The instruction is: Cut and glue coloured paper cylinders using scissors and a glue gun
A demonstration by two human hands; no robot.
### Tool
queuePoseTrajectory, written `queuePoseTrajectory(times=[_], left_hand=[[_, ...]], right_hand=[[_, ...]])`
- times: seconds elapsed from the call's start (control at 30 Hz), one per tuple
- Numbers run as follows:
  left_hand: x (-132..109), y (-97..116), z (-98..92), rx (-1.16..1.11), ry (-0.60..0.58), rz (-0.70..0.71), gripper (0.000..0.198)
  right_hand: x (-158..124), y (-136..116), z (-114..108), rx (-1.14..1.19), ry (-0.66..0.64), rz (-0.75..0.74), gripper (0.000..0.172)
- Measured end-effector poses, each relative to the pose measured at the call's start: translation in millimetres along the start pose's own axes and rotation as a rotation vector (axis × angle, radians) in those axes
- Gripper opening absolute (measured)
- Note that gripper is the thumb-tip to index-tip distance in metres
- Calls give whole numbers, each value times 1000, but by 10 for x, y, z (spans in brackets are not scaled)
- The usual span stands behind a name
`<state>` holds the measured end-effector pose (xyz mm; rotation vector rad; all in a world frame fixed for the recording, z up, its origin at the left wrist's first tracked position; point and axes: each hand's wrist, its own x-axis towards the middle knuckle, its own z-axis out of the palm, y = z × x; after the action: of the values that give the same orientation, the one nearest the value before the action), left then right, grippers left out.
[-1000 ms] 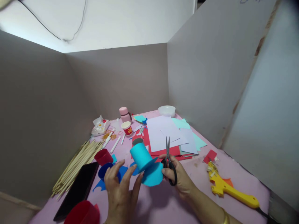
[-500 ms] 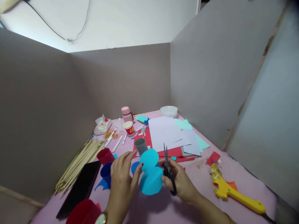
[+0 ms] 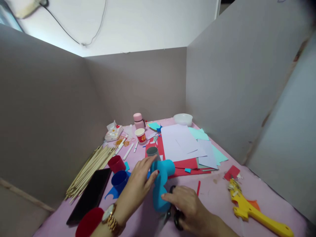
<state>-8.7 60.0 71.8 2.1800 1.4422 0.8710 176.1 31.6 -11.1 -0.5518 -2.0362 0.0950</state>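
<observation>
Cyan piece in our left grip, over the counter

We have the cyan paper piece (image 3: 162, 179) pinched in our left hand (image 3: 141, 176), back up, reaching from lower left. Our right hand (image 3: 191, 206) is clamped on the scissors (image 3: 178, 220), fingertip at the lower lobe. Tube (image 3: 170, 167) points right, axis roughly sideways; blades aim down-left, blurred.

Head-worn view, forward and down, hands (image 3: 189, 206) near

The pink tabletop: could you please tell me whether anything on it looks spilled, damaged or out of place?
A small brownish mark on the pink tabletop, left of the yellow glue gun, looks like a stain. The gun's front end also looks crusted.
</observation>
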Motion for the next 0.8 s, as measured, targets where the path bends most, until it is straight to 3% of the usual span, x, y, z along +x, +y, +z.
queuePoseTrajectory(times=[0.13,0.23,0.3,0.4,0.47,0.7,0.8], left_hand=[[-186,8,52,-233,25,-289,55],[-362,45,75,-781,56,-742,56],[-465,78,66,-1195,8,-893,49],[-588,105,25,-1564,-120,-829,39],[-653,88,-6,-1681,-132,-832,36],[-814,-107,-52,-1825,-159,-795,30],[-838,-143,-55,-1774,-130,-827,31]], right_hand=[[38,-24,16,-228,-20,-184,32],[82,-56,4,-318,19,-289,23],[111,-77,-4,-334,47,-329,23],[141,-100,-7,-348,53,-355,22],[146,-105,0,-357,60,-363,21],[91,-101,34,-359,41,-384,20],[62,-111,41,-351,15,-398,20]])
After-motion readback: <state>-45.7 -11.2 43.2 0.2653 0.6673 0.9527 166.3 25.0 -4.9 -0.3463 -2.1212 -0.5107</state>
